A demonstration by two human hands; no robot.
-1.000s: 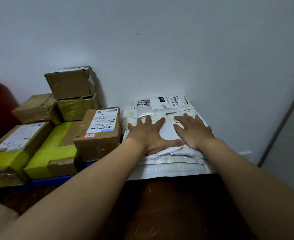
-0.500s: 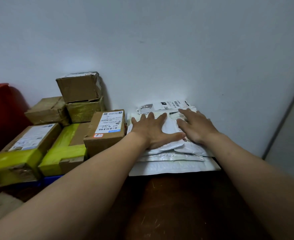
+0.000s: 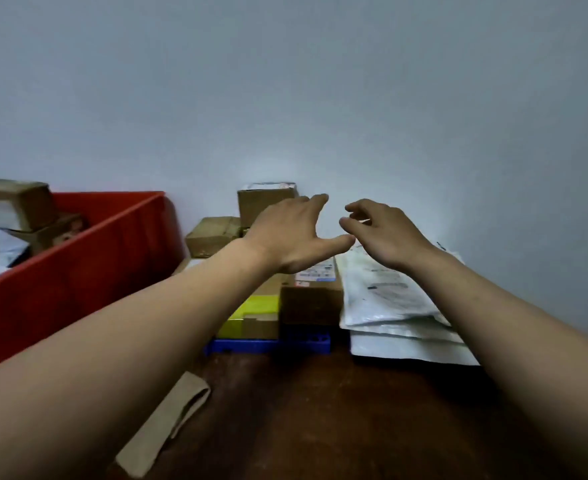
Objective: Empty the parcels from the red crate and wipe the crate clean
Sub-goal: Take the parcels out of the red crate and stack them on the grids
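A red crate (image 3: 78,271) sits at the left with cardboard and plastic parcels (image 3: 12,202) inside. To the crate's right, both hands hover empty: the left hand (image 3: 296,233) has its fingers spread and the right hand (image 3: 386,233) has them loosely curled. Below the hands lie cardboard boxes (image 3: 311,306) and stacked white mailer bags (image 3: 389,299).

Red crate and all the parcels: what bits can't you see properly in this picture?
- Head view: the red crate is cut off by the left edge; its near wall hides its floor, so the parcels left inside cannot be counted.
- Head view: the left hand covers most of the label on the brown box.
- Head view: print on the white mailer bags is blurred; the right forearm covers their right side.
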